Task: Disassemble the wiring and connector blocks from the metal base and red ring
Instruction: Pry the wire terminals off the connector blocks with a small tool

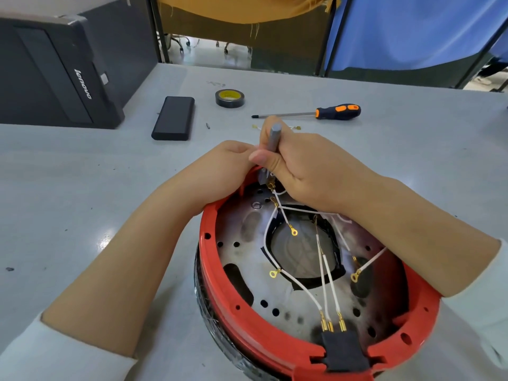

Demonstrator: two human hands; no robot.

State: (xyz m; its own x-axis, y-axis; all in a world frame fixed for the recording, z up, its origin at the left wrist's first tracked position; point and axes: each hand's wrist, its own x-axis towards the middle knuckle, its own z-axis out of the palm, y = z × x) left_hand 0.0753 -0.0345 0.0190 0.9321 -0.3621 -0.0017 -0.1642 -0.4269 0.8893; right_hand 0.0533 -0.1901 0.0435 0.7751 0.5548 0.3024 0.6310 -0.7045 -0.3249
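Hands: right hand (299, 163) grips metal tool (273, 138), left hand (220, 171) at red ring (247, 312) far rim.

My one camera, head-worn, looks forward and steeply down over a grey table (412, 160), wide-angle lines bowing at the edges. The red ring (220, 284) fills the close foreground toward 6 o'clock, both forearms entering from the bottom corners. A screwdriver (310, 112) lies farther out at 12, screens beyond. No second view shares this scene.
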